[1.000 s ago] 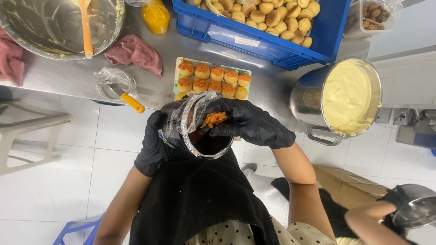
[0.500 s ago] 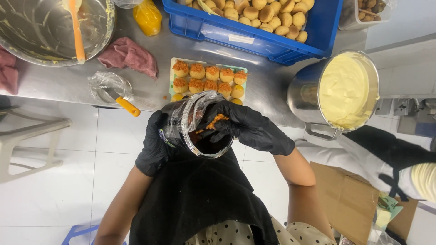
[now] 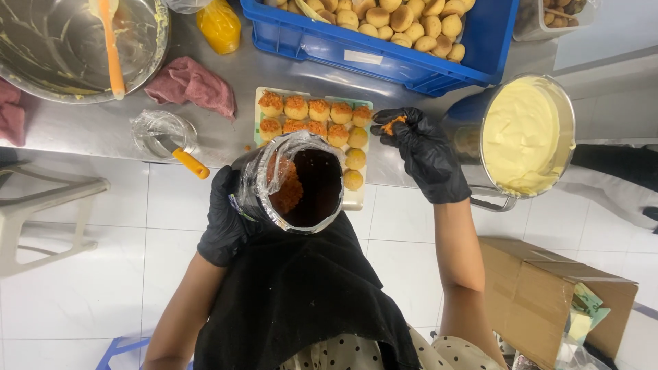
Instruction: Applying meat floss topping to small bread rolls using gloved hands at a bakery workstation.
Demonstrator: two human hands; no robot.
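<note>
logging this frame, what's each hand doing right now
Left hand: closed around the plastic-lined jar of orange crumbs.
Right hand: pinching orange crumbs over the tray of buns.

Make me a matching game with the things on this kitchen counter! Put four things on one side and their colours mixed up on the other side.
Things:
1. plastic crate of round buns
2. crumpled cloth on the steel counter
3. cream in the steel pot
4. glove on the right hand

Colours:
A. pale yellow
B. black
C. blue
D. dusty pink

Right pairs: 1-C, 2-D, 3-A, 4-B.
</note>
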